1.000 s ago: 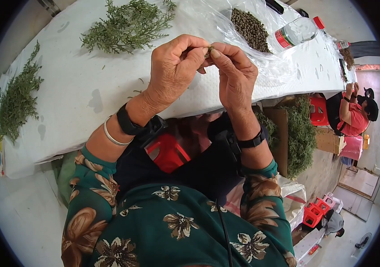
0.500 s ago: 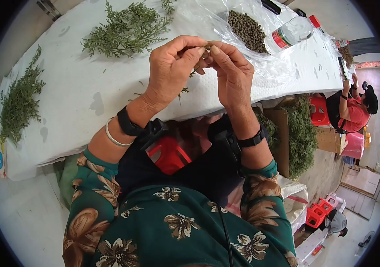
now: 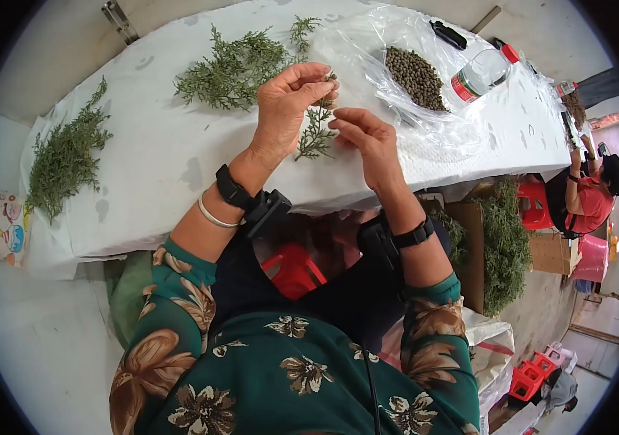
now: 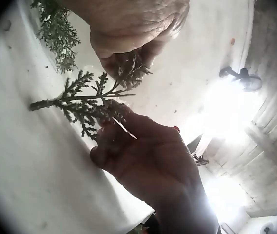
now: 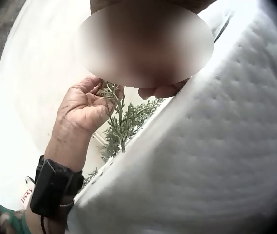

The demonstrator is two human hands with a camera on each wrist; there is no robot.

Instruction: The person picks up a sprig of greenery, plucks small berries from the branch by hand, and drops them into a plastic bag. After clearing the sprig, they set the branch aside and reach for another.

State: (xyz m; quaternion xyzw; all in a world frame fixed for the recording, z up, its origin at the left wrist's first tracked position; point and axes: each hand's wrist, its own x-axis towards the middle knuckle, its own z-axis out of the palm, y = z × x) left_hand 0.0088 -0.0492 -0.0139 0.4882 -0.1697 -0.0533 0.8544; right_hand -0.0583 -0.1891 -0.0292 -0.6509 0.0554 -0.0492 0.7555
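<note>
My left hand (image 3: 284,109) pinches the upper end of a small green conifer sprig (image 3: 314,139) between thumb and forefinger, and the rest of it hangs over the white-covered table. Just right of the sprig is my right hand (image 3: 373,148), palm turned inward, its fingers extended and slightly apart. In the left wrist view the right hand's fingertips (image 4: 110,111) overlap the leaves, and the sprig's cut stem (image 4: 42,104) points left. The right wrist view shows the left hand (image 5: 82,109) behind the sprig (image 5: 121,126); a blurred patch hides most of the right hand.
Cut conifer branches (image 3: 233,69) lie beyond the left hand, with another bunch (image 3: 70,156) at far left. Small round brown pellets (image 3: 414,78) sit on clear plastic (image 3: 345,40) beside a bottle (image 3: 480,76). A box of greenery (image 3: 505,246) stands below right. Other people sit farther right.
The hands were together, fingertips meeting around a small thing. The right hand has since drawn away, down and to the right, while the left still pinches the sprig, now plainly visible.
</note>
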